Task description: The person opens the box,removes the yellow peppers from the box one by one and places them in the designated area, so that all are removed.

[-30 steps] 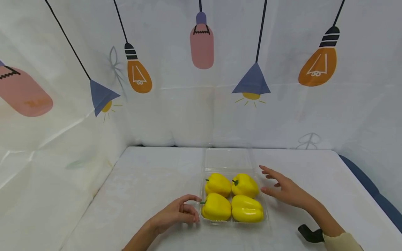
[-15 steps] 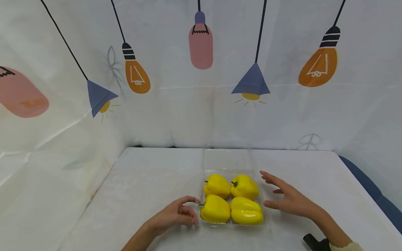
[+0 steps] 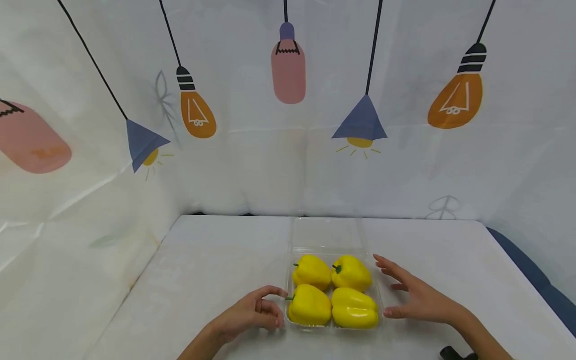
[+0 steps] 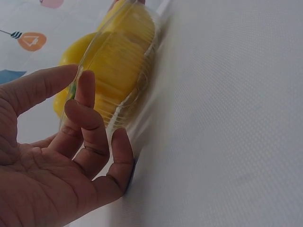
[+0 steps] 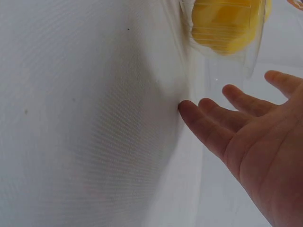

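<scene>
A clear plastic clamshell box (image 3: 326,250) lies on the table with its lid raised behind. Several yellow bell peppers (image 3: 309,306) sit in it in two rows, some showing green stems. At the box's near left, my left hand (image 3: 246,316) pinches the rim between thumb and finger. The left wrist view shows this edge at the fingertips (image 4: 78,71), the other fingers loosely curled. Right of the box, my right hand (image 3: 418,297) hovers with fingers spread, holding nothing. In the right wrist view, a gap separates its fingertips (image 5: 187,106) from the box (image 5: 222,28).
The white table (image 3: 225,250) reaches back to a white curtain (image 3: 252,165) printed with lamps and bulbs. A black object (image 3: 454,353) is partly visible by the right forearm. Something dark blue (image 3: 526,262) stands beyond the table's right edge.
My right hand has moved toward the near side and slightly right, away from the box. My left hand keeps its place at the rim. The head view has shifted slightly.
</scene>
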Demonstrator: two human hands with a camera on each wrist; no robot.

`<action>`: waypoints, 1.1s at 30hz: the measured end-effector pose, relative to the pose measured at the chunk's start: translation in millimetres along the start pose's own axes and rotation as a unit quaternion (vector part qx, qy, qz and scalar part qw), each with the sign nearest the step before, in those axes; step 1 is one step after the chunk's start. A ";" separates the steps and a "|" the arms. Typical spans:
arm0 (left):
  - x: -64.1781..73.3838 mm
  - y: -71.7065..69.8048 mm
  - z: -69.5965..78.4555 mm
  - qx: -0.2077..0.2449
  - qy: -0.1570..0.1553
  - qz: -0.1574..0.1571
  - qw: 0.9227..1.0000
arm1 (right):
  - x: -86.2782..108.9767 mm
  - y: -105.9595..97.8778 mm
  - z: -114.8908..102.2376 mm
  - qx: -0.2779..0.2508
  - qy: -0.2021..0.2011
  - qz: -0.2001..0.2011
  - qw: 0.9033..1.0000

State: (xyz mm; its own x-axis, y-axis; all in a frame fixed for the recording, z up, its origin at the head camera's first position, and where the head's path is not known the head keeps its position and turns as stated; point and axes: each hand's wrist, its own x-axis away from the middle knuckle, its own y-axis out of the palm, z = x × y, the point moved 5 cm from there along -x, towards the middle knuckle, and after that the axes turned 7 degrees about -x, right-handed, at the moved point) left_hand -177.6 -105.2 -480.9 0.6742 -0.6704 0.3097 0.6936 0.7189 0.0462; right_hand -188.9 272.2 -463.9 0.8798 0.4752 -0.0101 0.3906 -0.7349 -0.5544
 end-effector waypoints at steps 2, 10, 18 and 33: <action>-0.8 -0.1 -0.3 0.000 -0.001 0.000 1.000 | 1.1 -0.4 1.1 0.002 0.001 0.001 1.000; -0.1 1.2 -0.3 0.002 0.003 -0.003 1.000 | 4.2 4.4 3.2 0.018 0.009 0.002 1.000; 0.5 1.0 -0.4 0.002 0.005 0.000 1.000 | 1.6 9.6 4.3 0.042 0.020 -0.002 0.999; 2.0 0.9 -4.3 -0.004 0.011 0.006 1.000 | 2.2 10.6 1.3 0.056 0.022 -0.005 0.998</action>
State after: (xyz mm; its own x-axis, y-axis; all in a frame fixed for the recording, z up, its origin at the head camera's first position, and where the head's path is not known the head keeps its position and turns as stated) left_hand -174.5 -106.7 -484.3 0.6878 -0.6655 0.2901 0.6875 0.7254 0.0341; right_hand -183.1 266.0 -470.8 0.8881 0.4587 0.0316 0.3690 -0.6701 -0.6441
